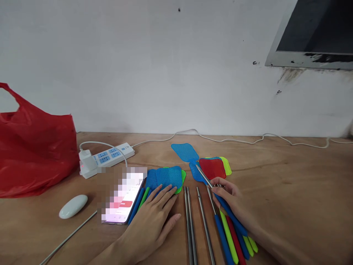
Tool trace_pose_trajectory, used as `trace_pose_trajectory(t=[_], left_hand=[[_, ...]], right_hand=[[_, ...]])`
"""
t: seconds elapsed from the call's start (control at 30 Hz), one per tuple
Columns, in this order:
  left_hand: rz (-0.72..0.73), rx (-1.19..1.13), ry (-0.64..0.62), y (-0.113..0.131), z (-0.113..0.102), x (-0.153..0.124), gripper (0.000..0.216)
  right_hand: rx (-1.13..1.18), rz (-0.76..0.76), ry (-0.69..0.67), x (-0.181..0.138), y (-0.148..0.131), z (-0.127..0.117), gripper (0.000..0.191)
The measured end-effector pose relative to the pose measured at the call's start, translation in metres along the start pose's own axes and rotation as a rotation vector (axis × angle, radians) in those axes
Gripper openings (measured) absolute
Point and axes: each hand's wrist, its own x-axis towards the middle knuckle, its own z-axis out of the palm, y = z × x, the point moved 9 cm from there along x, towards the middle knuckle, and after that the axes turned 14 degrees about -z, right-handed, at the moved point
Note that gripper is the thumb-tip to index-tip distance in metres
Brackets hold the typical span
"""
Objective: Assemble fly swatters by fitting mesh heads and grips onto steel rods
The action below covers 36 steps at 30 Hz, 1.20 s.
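Note:
My left hand (154,217) lies flat with fingers spread, its fingertips on a small pile of blue mesh fly swatter heads (171,175). A green mesh head shows under that pile, and blue and green handles stick out beside the hand. In my right hand (227,195) is a blue-handled fly swatter (233,215), gripped near the top of its handle. Its metal rod slants up to the left, its tip by the neck of a blue mesh head (184,151); I cannot tell if they are joined. Below lie more swatters with red, blue and yellow-green handles (228,235).
Several bare metal rods (189,224) lie between my hands. Left are a lit phone (127,198), a white mouse-shaped object (73,206), a power strip (110,158) with cables and a red plastic bag (35,151). A wall (165,73) stands behind the wooden table (298,191).

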Motion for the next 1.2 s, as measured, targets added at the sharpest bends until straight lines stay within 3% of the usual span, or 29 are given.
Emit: trace_pose_trajectory(t=[0.3, 0.63, 0.9, 1.2], left_hand=[[-0.008, 0.008, -0.054, 0.001, 0.001, 0.000, 0.047], [-0.011, -0.113, -0.030, 0.003, -0.010, -0.001, 0.037], [-0.052, -0.317, -0.023, 0.005, -0.022, 0.000, 0.029], [-0.032, -0.360, -0.068, 0.011, -0.022, 0.001, 0.027]], right_hand=[[0.043, -0.033, -0.032, -0.001, -0.001, 0.002, 0.024], [-0.060, -0.174, -0.093, 0.005, -0.016, 0.004, 0.041], [-0.037, -0.125, -0.157, 0.001, -0.004, 0.008, 0.039], [-0.076, -0.139, -0.188, 0.000, -0.005, 0.011, 0.040]])
